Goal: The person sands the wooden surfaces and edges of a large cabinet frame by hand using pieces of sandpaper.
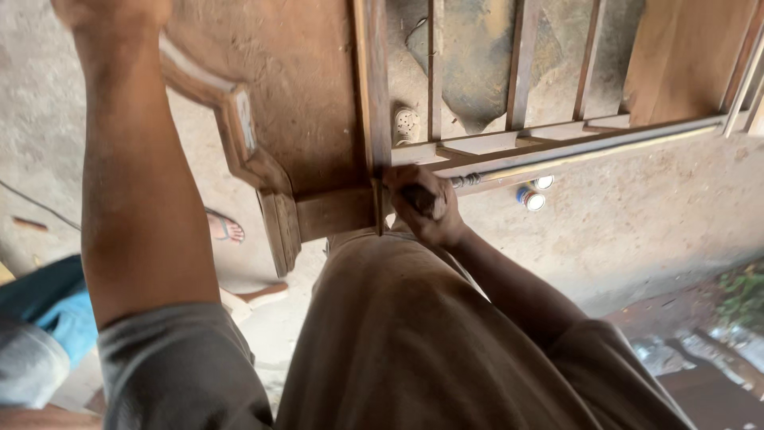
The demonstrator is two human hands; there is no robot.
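The fingers (414,185) of the right hand (422,205) are curled tight around a dark tool handle (420,201), of which only a small patch shows between them. What kind of tool it is I cannot tell: the fist covers most of it, though a slim metal shaft (468,181) pokes out to the right, lying along the lower rail (573,151) of the wooden frame (374,95). The fist presses against the joint where an upright post of that frame meets the rail. Several thin slats (523,64) rise from the rail and are cut off by the top edge. Left of the post sits a solid wooden panel (294,87) with a carved, stepped moulding (243,143) along its edge.

The left hand (111,12) is raised high on the left; its fingers run out of view, so whether they grip anything cannot be made out. Only the forearm and a grey sleeve show clearly.

Below the frame, on the concrete floor (637,223), lie two small round cans (533,195), partly hidden behind the rail. A sandalled foot (223,228) shows near the left arm, its owner unseen.
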